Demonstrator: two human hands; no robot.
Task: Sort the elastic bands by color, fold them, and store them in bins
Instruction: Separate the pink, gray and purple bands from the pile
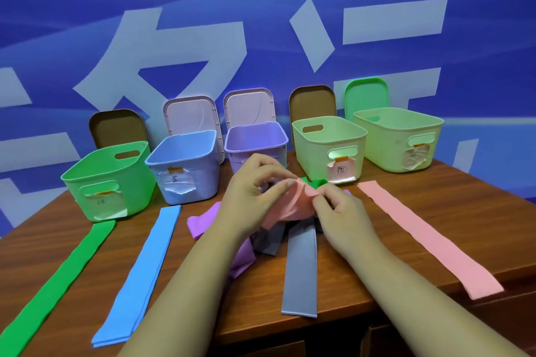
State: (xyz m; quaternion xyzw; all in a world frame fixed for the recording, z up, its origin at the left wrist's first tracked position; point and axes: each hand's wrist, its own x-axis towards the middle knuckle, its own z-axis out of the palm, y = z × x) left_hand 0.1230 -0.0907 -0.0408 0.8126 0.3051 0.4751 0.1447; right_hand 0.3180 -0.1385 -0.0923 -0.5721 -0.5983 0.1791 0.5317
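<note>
pink band (285,207) — pinched between both hands

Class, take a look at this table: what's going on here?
A person is sorting stretchy bands. The left hand and right hand pinch a crumpled pink band above a mixed pile. A green band, a blue band, a grey band and a second pink band lie flat on the table before five open bins.
</note>
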